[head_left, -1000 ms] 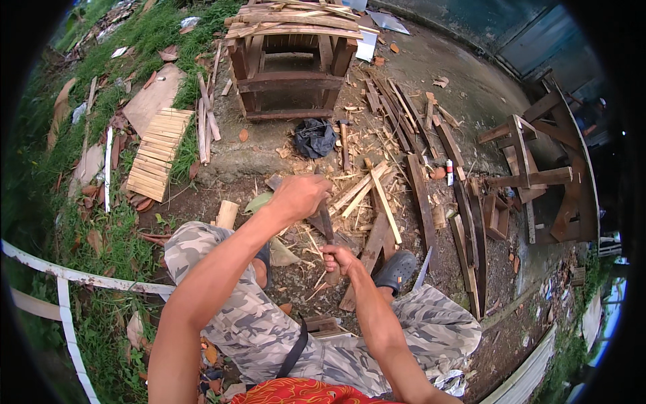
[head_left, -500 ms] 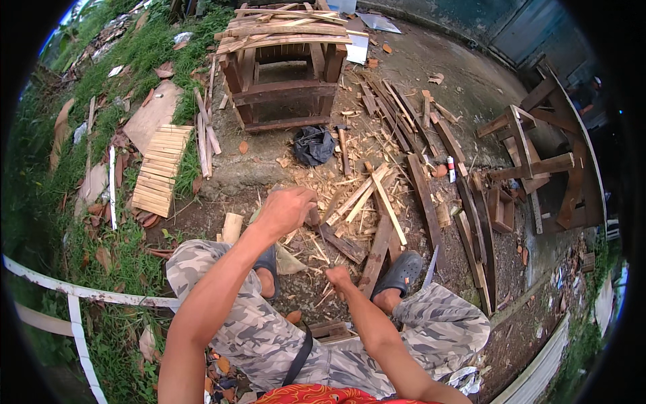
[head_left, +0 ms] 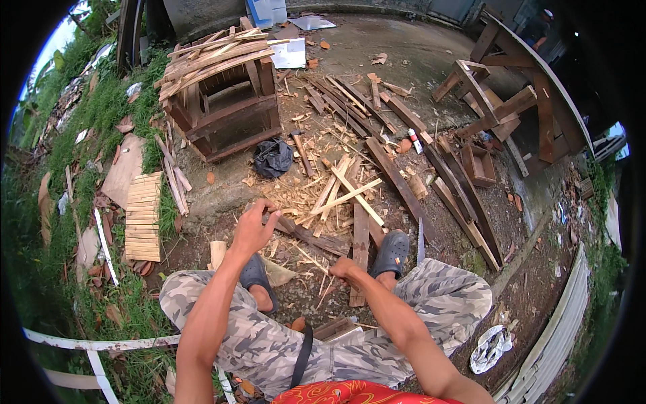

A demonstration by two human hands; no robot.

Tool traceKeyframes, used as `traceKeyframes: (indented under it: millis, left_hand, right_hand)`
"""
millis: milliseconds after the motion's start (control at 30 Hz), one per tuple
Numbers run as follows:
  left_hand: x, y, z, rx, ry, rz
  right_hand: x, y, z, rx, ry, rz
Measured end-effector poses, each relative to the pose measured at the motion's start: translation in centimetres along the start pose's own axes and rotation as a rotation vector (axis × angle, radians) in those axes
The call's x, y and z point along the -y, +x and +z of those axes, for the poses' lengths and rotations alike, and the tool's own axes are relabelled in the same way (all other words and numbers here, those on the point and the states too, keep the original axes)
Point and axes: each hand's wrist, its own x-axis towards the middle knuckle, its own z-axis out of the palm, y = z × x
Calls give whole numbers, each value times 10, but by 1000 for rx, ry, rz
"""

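Note:
I sit with camouflage-trousered legs apart and dark clogs on the dirt. My left hand curls over the near end of a dark, rough wood piece that lies slanting between my feet. My right hand is a closed fist just left of my right clog, and a thin pale wood sliver runs out of it toward the left. Pale split sticks and shavings are heaped just beyond the dark piece.
A long blade stands in the ground by my right clog. Farther off are a slat-topped wooden crate frame, a black bag, a hammer, stacked short slats, long planks and wooden frames.
My left hand has come down from a raised position onto the end of the dark wood piece. My right fist has stayed low near the right clog. My head has turned a little.

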Motion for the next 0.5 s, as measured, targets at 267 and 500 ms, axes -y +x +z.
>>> traceKeyframes:
  millis: [267, 500]
  left_hand:
    - [20, 16, 42, 143, 34, -52]
    - [53, 28, 101, 371, 148, -200]
  right_hand:
    - [7, -194, -132, -354, -829, -146]
    - [-11, -267, -183, -615, -689, 17]
